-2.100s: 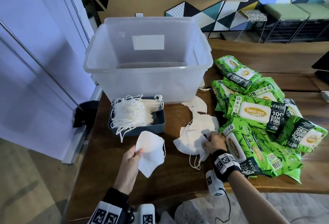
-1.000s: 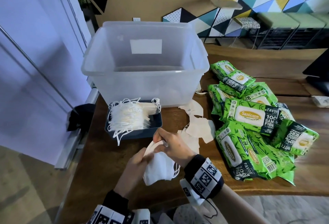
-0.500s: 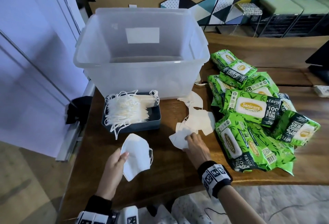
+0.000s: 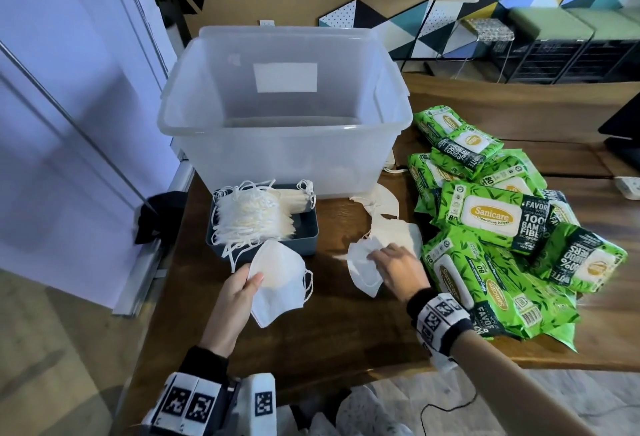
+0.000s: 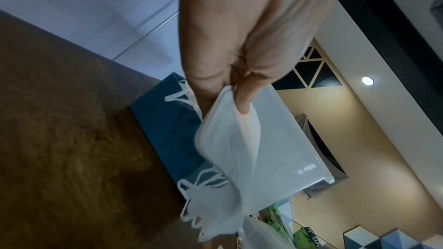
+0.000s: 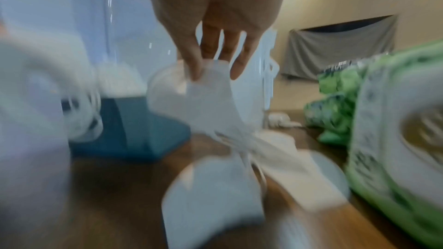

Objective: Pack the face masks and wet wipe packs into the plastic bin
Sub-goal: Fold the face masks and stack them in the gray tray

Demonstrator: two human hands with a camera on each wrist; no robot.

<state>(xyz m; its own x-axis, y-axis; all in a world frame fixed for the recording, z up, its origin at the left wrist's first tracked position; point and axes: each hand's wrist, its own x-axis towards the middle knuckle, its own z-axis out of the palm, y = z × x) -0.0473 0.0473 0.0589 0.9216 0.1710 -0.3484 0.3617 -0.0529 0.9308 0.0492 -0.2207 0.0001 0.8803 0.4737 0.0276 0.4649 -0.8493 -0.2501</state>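
On the wooden table (image 4: 311,338), starting at the left edge, I see a dark blue tray (image 4: 304,231) holding a stack of white face masks (image 4: 252,217), their ear loops spilling over the near-left rim; the stack's long axis runs left to right. Behind the tray stands the clear plastic bin (image 4: 277,144), with nothing visible inside that I can make out. Just in front of the tray, my left hand (image 4: 239,293) pinches a folded white mask (image 4: 280,283) by its upper-left edge between thumb and fingers; its long axis runs top to bottom in the head view, ear loops hanging off the right side, pointed end toward me. Moving right, my right hand (image 4: 398,269) pinches the edge of another folded mask (image 4: 363,269) from the loose masks (image 4: 391,224) lying on the table, that one lying lengthwise toward me; the right wrist view is blurred, but thumb and fingertips close on its rim. Farthest right, a heap of green wet wipe packs (image 4: 491,217) lies overlapping, labels facing several ways.
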